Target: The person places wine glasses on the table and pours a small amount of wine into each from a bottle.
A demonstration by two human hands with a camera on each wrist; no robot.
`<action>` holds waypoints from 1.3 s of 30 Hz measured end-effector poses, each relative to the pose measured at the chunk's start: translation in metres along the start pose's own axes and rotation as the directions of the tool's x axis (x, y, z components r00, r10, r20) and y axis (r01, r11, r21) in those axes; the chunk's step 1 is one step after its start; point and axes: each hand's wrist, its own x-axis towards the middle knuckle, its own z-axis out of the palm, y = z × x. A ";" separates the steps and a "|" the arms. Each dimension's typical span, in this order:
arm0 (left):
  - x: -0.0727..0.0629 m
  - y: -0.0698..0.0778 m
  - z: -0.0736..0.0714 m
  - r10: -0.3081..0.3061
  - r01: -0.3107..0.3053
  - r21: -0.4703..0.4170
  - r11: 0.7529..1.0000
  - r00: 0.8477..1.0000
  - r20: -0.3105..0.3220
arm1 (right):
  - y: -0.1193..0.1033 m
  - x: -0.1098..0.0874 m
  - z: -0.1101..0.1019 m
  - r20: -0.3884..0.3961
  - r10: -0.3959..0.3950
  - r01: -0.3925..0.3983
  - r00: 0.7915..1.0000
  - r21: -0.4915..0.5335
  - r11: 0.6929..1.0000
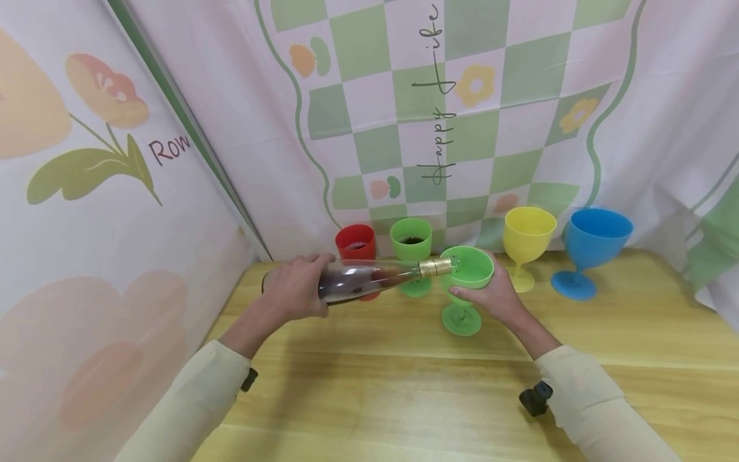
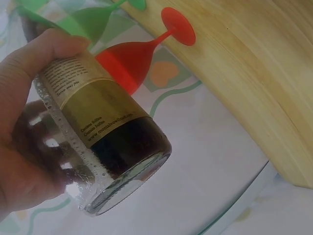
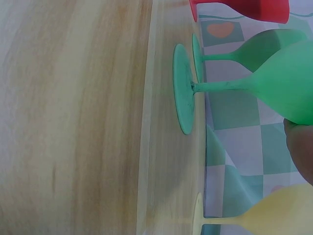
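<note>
My left hand [image 1: 294, 285] grips a clear glass bottle [image 1: 360, 283] around its body near the base. Dark liquid lies inside, and the bottle is tipped almost level, its gold-collared neck pointing right. The mouth sits over the rim of a green goblet [image 1: 475, 268]. Around that goblet's bowl curl the fingers and thumb of my right hand [image 1: 496, 292], keeping it upright. In the left wrist view the bottle's tan and gold label [image 2: 105, 110] faces the camera. The right wrist view shows the held goblet's round foot [image 3: 183, 90], close to the tabletop.
Behind the bottle stand a red goblet [image 1: 355, 242] and a second green goblet [image 1: 411, 249], both with dark liquid inside. To the right are a yellow goblet [image 1: 528, 240] and a larger blue goblet [image 1: 597, 244]. A patterned curtain [image 1: 416, 141] hangs along the back of the wooden table [image 1: 404, 391].
</note>
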 end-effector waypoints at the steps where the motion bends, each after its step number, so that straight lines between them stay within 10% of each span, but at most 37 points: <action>1: 0.000 0.000 0.000 0.000 0.000 0.003 1.000 1.000 0.000 | 0.000 0.000 0.000 0.000 0.000 0.000 1.000 0.000 1.000; 39: 0.002 0.001 -0.008 0.020 -0.020 0.039 0.999 1.000 0.005 | 0.001 0.000 0.000 0.004 0.022 -0.021 1.000 -0.010 1.000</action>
